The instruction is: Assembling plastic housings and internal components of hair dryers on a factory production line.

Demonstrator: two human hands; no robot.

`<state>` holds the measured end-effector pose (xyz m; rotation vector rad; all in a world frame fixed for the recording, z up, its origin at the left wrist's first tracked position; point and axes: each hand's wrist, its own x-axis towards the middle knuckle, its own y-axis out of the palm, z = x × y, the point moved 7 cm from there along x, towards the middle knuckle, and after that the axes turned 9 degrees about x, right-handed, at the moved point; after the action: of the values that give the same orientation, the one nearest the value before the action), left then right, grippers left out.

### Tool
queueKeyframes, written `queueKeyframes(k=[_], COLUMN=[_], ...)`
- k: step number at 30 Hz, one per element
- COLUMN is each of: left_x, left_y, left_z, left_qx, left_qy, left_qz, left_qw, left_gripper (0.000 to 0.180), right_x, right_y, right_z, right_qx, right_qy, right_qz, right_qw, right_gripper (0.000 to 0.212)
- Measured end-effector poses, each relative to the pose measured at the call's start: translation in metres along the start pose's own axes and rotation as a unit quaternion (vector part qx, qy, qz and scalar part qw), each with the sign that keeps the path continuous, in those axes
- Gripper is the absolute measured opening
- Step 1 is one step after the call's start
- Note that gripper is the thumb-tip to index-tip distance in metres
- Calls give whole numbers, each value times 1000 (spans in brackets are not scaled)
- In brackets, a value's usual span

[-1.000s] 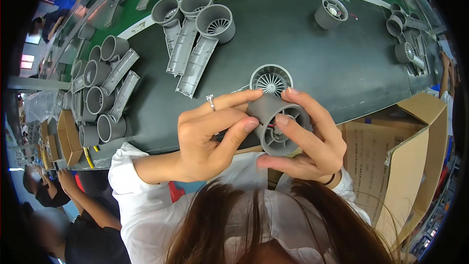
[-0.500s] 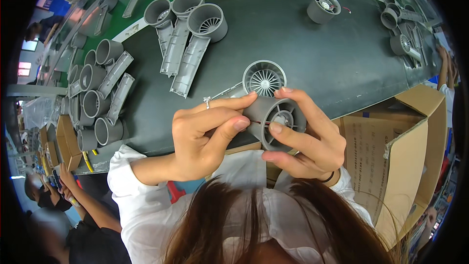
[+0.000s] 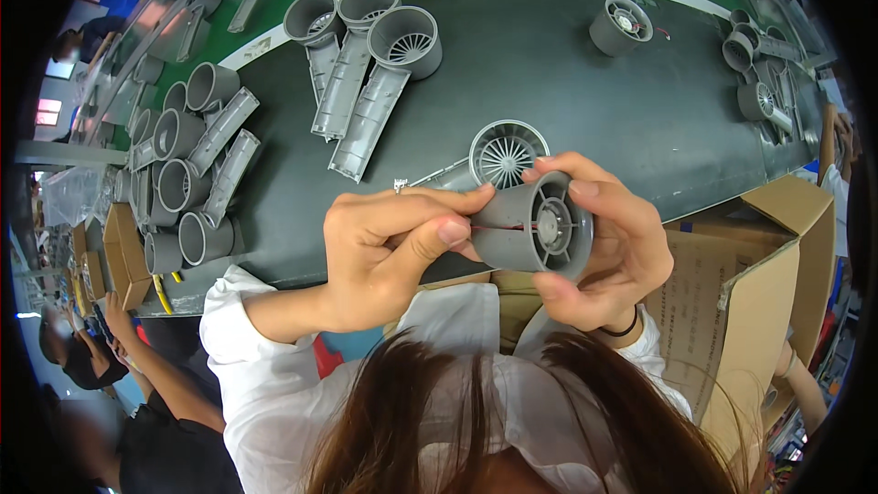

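Over the near side of the table, a grey cylindrical fan housing (image 3: 501,242) lies on its side between my hands. Its spoked, round-hubbed end (image 3: 551,227) faces right. A thin red wire (image 3: 517,227) runs along its side toward my left fingertips. My left hand (image 3: 389,252) is closed in a pinch at the housing's left end, on the wire; the wire's tip is hidden. My right hand (image 3: 622,252) grips the spoked end, fingers at the top rim and thumb below. Just behind stands a grey round shell (image 3: 509,154) with a radial grille and a long handle part.
Three handled grey shells (image 3: 402,41) lie at the far left of the dark table (image 3: 540,55); several more (image 3: 187,183) are heaped farther left. Another fan housing (image 3: 620,26) stands at the back right. An open cardboard box (image 3: 722,311) adjoins the table's right edge. Co-workers' arms (image 3: 169,361) show at left.
The fan housing has turned so more of its side and the red wire show. My right fingers have shifted from the spoked face to its rim. The view has moved slightly.
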<state>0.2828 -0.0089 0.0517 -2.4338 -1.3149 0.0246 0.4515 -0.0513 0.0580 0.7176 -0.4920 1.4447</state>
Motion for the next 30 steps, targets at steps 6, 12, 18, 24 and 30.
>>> queueKeyframes(k=[6,12,18,24,30], left_x=[-4,-3,-1,6,10], left_y=[-6,-11,-21,-25,-25], left_z=[-1,-3,0,1,4], left_qx=[-15,-26,-61,-97,186], left_qy=[55,42,18,28,98], left_qz=[-85,-99,-87,-57,-56], left_qw=[995,994,994,993,976], left_gripper=[14,17,20,17,39], right_x=[22,34,58,74,67], right_y=[19,30,39,40,41], right_z=[10,8,0,2,25], right_qx=[-160,-223,-183,-214,-444], right_qy=[-17,-37,57,65,-65], right_qz=[107,198,217,195,216], right_qw=[981,954,957,955,867], right_gripper=[42,28,25,17,19])
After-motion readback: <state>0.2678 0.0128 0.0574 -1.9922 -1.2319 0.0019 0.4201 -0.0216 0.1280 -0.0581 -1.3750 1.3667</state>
